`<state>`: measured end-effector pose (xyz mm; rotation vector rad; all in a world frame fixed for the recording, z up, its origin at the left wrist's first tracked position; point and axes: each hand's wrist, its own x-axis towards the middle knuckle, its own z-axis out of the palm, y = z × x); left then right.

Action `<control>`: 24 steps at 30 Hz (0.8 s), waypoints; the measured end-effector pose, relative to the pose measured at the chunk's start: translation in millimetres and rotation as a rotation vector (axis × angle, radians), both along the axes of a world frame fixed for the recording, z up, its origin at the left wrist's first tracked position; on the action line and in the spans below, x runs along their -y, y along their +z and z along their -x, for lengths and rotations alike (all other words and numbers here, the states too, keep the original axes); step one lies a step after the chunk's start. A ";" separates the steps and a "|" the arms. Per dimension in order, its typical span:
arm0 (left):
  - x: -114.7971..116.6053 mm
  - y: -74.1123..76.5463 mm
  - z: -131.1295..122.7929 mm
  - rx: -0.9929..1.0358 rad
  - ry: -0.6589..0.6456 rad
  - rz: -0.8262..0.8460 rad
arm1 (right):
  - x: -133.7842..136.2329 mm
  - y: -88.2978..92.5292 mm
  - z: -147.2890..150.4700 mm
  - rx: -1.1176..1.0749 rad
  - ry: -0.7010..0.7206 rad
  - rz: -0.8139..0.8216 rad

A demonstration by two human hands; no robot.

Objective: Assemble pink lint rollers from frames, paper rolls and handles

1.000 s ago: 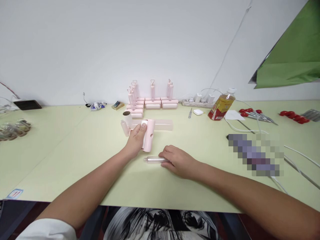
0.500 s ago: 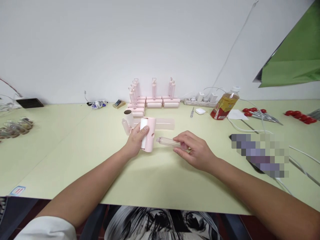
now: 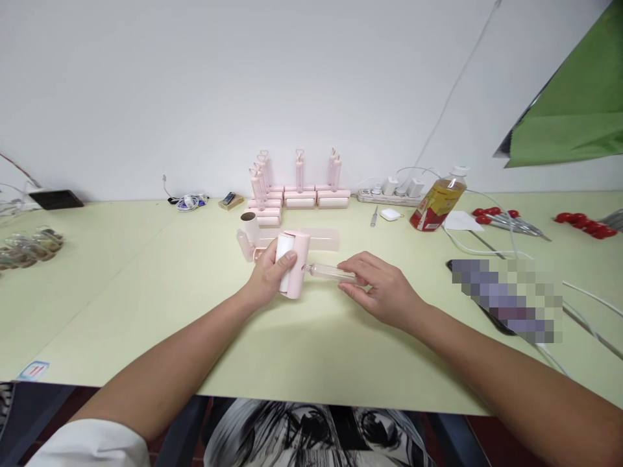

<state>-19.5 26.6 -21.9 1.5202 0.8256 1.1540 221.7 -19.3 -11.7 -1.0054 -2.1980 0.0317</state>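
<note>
My left hand is closed round a pink lint roller head with a white roll in it, held above the table with its long side nearly upright. From the right, my right hand grips a clear pinkish handle by its far end. The handle's narrow tip meets the hole in the side of the roller head; how deep it sits I cannot tell. Behind my left hand are a cardboard-cored roll, a loose pink handle and a translucent pink cover.
Several assembled pink lint rollers stand along the wall. Right of them are a power strip, a tilted drink bottle, red-handled tools and a blurred phone among cables. A coiled cable lies at back left.
The roller head has moved slightly right, toward the handle. The gap between the handle's tip and the hole has closed. Both hands keep their grip.
</note>
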 end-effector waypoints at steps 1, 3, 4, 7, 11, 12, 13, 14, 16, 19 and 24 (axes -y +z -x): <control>-0.8 -0.8 0.3 -0.018 0.023 -0.007 | -0.1 -0.1 -0.3 0.009 -0.001 -0.005; -2.4 -2.1 1.1 -0.068 0.074 -0.029 | 0.0 -0.1 -1.2 0.031 -0.001 -0.013; -2.9 -2.3 1.5 -0.099 0.097 -0.042 | 0.2 0.1 -1.8 0.044 -0.003 -0.012; -2.7 -0.9 1.7 -0.209 0.142 -0.087 | 1.7 0.8 -3.3 0.089 -0.021 -0.002; 0.9 3.9 -0.8 -0.353 0.157 -0.097 | 3.6 0.5 -3.0 0.156 -0.039 -0.040; 1.9 5.0 -1.6 -0.375 0.151 -0.086 | 3.7 0.0 -2.5 0.163 -0.035 -0.061; 2.7 6.0 -2.3 -0.386 0.144 -0.073 | 3.7 -0.6 -1.8 0.164 -0.026 -0.081; 3.3 6.7 -2.8 -0.388 0.135 -0.061 | 3.6 -1.4 -1.2 0.157 -0.015 -0.099; 3.8 7.7 -3.4 -0.373 0.116 -0.039 | 3.0 -2.9 -0.1 0.132 0.009 -0.122; 4.1 7.5 -3.5 -0.355 0.100 -0.019 | 2.6 -4.7 1.1 0.094 0.018 -0.121; 5.9 5.2 -6.5 -0.329 0.095 0.047 | 4.0 -7.5 4.4 0.052 0.010 -0.109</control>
